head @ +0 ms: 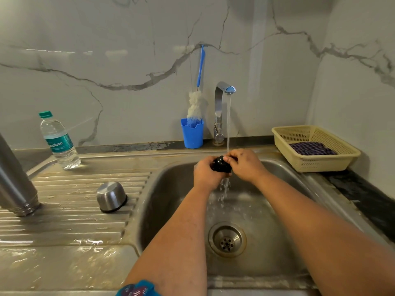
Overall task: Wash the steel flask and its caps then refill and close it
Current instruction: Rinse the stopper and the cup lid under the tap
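Note:
Over the sink basin, both hands hold a small black inner cap under the running water from the tap. My left hand grips the cap from the left and my right hand pinches it from the right. The steel flask stands upside down, mouth on the ribbed drainboard, at the far left. A steel outer cap sits upside down on the drainboard between flask and basin.
A plastic water bottle stands at the back left. A blue cup holding a bottle brush sits beside the tap. A beige basket with a dark cloth rests at the right. The drain lies below my arms.

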A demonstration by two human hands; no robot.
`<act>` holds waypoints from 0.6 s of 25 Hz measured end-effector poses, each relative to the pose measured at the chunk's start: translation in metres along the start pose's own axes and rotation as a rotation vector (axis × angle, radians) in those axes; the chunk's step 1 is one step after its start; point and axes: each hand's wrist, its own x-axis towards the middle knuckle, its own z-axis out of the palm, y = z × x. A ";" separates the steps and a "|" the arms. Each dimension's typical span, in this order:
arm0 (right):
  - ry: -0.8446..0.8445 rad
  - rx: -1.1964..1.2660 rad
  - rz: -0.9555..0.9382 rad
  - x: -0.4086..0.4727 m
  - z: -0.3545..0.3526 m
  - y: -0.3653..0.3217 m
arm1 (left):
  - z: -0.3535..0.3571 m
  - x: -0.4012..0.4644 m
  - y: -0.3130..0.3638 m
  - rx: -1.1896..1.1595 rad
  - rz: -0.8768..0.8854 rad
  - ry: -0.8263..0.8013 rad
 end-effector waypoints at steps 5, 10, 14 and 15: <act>0.128 -0.019 0.050 0.002 0.000 0.003 | 0.004 0.001 0.000 -0.012 0.013 -0.056; 0.191 0.201 0.247 0.004 -0.004 0.008 | 0.003 -0.001 -0.002 -0.178 -0.101 -0.155; 0.203 0.227 0.222 0.004 -0.003 0.016 | 0.009 0.002 -0.001 -0.264 -0.169 -0.080; 0.179 0.225 0.180 0.003 -0.003 0.017 | 0.010 0.004 -0.002 -0.275 -0.174 -0.061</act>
